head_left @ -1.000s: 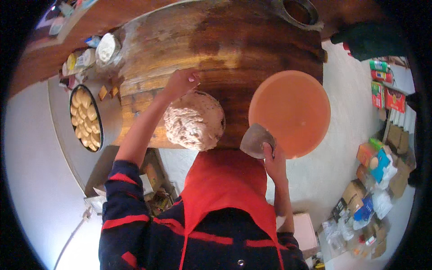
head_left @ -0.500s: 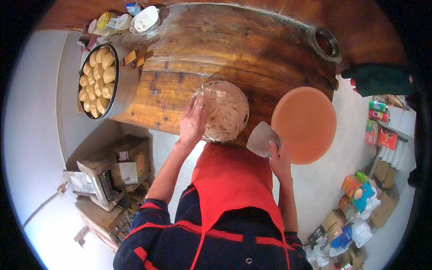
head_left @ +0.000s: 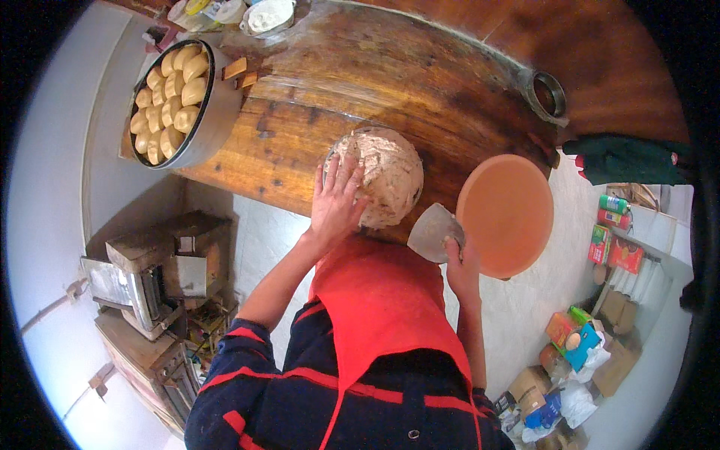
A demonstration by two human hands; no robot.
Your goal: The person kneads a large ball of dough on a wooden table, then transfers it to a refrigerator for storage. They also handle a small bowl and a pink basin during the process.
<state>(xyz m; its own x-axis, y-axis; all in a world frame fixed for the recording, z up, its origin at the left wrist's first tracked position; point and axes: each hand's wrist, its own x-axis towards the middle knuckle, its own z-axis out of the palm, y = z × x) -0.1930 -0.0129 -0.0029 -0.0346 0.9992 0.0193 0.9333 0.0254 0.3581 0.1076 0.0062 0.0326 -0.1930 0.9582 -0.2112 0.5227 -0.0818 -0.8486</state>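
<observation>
A round bowl (head_left: 328,154) near the table's front edge is filled with a sticky, pinkish-brown dough-like mass (head_left: 391,169). My left hand (head_left: 337,201) lies on the left side of that mass, fingers stretched out and a little apart, palm down. In my right hand (head_left: 461,259) is a pale, translucent dough scraper (head_left: 435,232), gripped at its right end just off the table edge. The scraper is apart from the mass. Right of it stands a large orange basin (head_left: 505,217), with nothing visible inside.
At the left stands a deep round pot (head_left: 215,127) packed with smooth pale buns (head_left: 171,109). Behind it are tubs and a dish of white powder (head_left: 268,16). A dark metal ring (head_left: 547,96) sits at the table's far right. Boxes and bags (head_left: 555,382) line the floor at right.
My left hand has turned from the bowl's left rim to lie flatter over the mass, fingers more spread. My right hand still holds the scraper. The whole view has tilted slightly.
</observation>
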